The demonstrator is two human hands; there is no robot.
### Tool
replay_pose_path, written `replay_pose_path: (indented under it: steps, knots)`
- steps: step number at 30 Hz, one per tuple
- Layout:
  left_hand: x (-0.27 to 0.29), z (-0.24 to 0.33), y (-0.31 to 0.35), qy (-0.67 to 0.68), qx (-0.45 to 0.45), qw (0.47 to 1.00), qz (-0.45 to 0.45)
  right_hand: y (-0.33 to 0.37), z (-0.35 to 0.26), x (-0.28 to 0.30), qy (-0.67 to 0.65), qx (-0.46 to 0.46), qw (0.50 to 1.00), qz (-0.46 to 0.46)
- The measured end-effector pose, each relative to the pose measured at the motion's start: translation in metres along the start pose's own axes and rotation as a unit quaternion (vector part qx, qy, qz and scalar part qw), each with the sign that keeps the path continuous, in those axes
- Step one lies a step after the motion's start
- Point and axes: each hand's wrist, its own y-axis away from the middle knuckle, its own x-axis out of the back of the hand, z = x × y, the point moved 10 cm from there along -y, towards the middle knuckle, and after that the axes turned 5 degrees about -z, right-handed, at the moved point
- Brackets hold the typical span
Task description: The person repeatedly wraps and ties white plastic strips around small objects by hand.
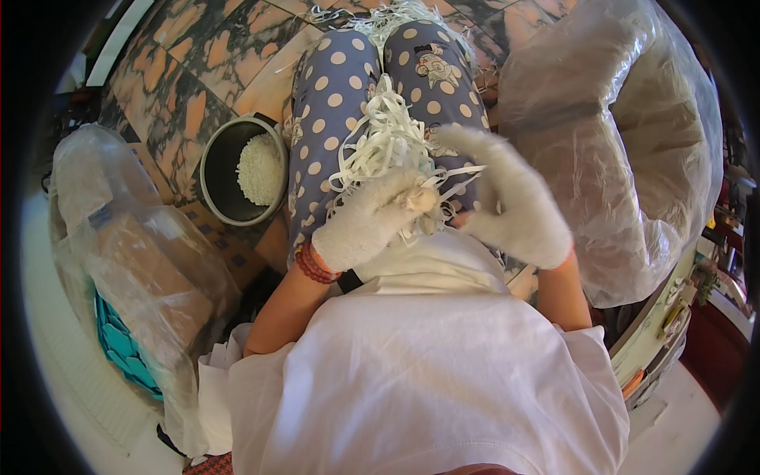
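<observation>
A heap of narrow white strips [388, 134], glossy and tangled, lies in my lap between the thighs. My left hand [368, 218], in a white knitted glove, is closed at the lower end of this heap. Strip ends poke out around its fingertips, so it grips some of them; the exact hold is partly hidden. To its right my right hand [518, 206], also gloved and slightly blurred, is curved with thumb and fingers apart. Nothing shows in its grasp. One strip end reaches toward it.
Left of my legs stands a dark round bucket [207, 170] holding small white pieces. A large clear plastic bag [554, 134] stands open at the right. Another plastic bag [150, 261], with turquoise pieces [123, 340] beside it, is at the left. More loose strips [404, 14] lie past my knees.
</observation>
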Motion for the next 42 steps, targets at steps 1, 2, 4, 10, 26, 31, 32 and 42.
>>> replay_pose_path:
  steps: [1,2,4,10,26,31,32,42]
  knots:
    - [0.003,-0.001,0.001,0.004,0.016,1.000,0.011,-0.003,0.001,-0.010,0.041,0.006,0.999,-0.022]
    - [0.005,0.002,0.002,0.008,0.008,1.000,0.013,-0.004,0.002,-0.022,0.050,0.023,0.996,-0.071]
    - [0.010,0.008,0.006,-0.022,0.000,0.999,0.034,-0.007,0.020,-0.030,0.089,-0.020,0.989,-0.112]
    - [0.010,0.025,0.003,-0.220,-0.059,0.968,0.102,-0.007,0.010,-0.004,0.070,0.094,0.993,0.012]
    - [-0.045,0.010,0.017,-0.052,0.008,0.993,-0.103,0.023,0.007,0.047,-0.575,0.117,0.803,0.106]
    - [-0.038,0.002,0.031,-0.102,0.041,0.987,-0.120,0.050,0.029,0.164,-0.541,0.214,0.757,0.297]
    - [-0.035,0.001,0.035,-0.123,0.048,0.982,-0.132,0.074,0.042,0.194,-0.486,0.200,0.731,0.435]
    - [0.003,-0.030,0.033,-0.028,0.099,0.993,-0.062,0.109,-0.052,0.238,-0.368,0.388,0.814,0.228]
